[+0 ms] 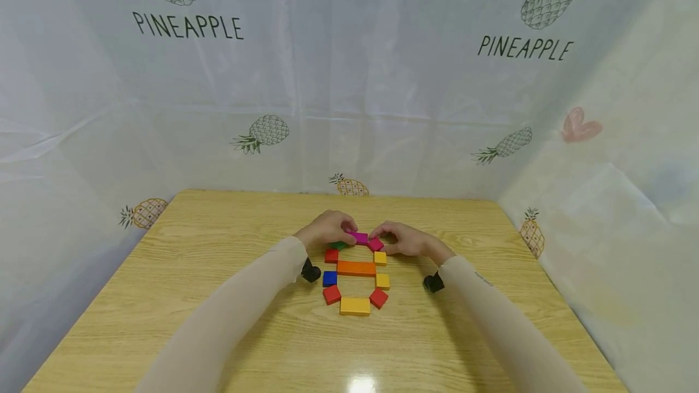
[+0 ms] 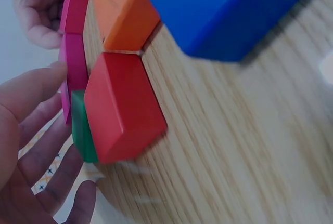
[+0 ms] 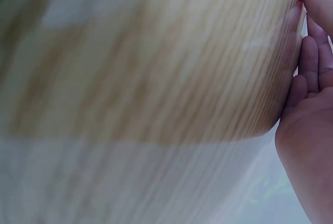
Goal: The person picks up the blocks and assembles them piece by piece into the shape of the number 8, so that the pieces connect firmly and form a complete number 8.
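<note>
At the far end of a ring of coloured blocks, my left hand [image 1: 329, 227] pinches a long magenta block [image 1: 360, 238] between thumb and fingers. Beside that hand lies a green block [image 1: 339, 245], partly covered by it. My right hand [image 1: 406, 239] has thumb and index finger on a small, slanted magenta block [image 1: 375, 244], which meets the long one's right end. In the left wrist view, the left thumb lies on the magenta block's near side, and the green block stands against a red block [image 2: 125, 107]. The right wrist view catches only the hand's edge and tabletop.
An orange block [image 1: 356, 268] spans the ring's middle. Down the sides are a blue block [image 1: 330, 278], yellow blocks [image 1: 383, 281] and red blocks [image 1: 331, 295], with a long yellow block [image 1: 355, 306] nearest me. Pineapple-printed sheeting [image 1: 349, 77] surrounds the wooden table [image 1: 218, 247].
</note>
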Available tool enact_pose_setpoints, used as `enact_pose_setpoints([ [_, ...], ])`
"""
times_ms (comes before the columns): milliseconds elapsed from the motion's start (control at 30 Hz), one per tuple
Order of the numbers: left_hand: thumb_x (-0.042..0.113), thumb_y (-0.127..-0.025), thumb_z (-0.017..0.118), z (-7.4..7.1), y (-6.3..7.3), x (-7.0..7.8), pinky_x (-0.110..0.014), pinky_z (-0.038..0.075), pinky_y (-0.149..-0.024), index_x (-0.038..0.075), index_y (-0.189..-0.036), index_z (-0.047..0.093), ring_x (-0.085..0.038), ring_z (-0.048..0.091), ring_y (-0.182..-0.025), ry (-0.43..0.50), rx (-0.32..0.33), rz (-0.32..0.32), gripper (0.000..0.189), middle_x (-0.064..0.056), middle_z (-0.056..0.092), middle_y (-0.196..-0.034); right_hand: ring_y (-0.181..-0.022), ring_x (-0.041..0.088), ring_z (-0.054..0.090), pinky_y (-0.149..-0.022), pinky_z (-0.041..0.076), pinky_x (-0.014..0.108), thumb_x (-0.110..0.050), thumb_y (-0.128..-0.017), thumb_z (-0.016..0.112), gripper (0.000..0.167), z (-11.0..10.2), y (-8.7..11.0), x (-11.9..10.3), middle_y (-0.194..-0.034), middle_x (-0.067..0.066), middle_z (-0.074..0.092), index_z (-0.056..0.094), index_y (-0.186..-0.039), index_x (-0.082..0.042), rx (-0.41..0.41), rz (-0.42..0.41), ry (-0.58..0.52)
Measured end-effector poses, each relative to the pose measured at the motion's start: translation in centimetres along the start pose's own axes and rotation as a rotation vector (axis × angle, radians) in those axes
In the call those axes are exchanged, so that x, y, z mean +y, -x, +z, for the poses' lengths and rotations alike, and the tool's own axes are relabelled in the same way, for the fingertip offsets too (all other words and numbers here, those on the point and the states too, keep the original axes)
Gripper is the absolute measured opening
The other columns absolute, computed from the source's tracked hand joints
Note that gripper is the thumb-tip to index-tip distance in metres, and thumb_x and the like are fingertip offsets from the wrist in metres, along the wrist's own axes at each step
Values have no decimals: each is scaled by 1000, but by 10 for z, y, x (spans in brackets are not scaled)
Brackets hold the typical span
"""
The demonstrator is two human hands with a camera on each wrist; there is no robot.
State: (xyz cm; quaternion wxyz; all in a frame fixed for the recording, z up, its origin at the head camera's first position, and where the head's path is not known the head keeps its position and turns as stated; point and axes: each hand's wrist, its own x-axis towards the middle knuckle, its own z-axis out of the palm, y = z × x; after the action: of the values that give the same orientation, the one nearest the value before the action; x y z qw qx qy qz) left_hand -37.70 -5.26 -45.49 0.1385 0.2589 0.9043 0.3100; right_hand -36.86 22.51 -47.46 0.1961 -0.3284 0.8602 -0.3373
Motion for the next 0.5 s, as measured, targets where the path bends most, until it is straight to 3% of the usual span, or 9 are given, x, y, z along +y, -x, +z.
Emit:
enact_pose_setpoints([
  [133,29,-102,74,-3,-1,-8,-39,55,-101,11,-126,74,-19,68,-107,-16,4,33,30,-1,75,-117,-138,35,47,-122,32,59,-4,-105,66,38,-1,0,1,-147,12,55,64,-142,-11,4,17,-21],
  [333,30,-103,73,-11,4,-23,-37,57,-96,9,-130,72,-17,68,-103,16,35,30,34,-1,75,-114,-140,35,48,-123,32,57,-4,-104,67,42,-1,0,4,-149,12,56,61,-145,-8,12,-5,-34],
  [500,27,-103,73,-16,11,-32,-40,55,-100,9,-133,71,-17,68,-109,30,57,60,35,1,75,-116,-139,33,54,-121,37,55,-7,-105,66,46,-1,3,7,-149,11,61,58,-150,-7,18,-16,-72],
])
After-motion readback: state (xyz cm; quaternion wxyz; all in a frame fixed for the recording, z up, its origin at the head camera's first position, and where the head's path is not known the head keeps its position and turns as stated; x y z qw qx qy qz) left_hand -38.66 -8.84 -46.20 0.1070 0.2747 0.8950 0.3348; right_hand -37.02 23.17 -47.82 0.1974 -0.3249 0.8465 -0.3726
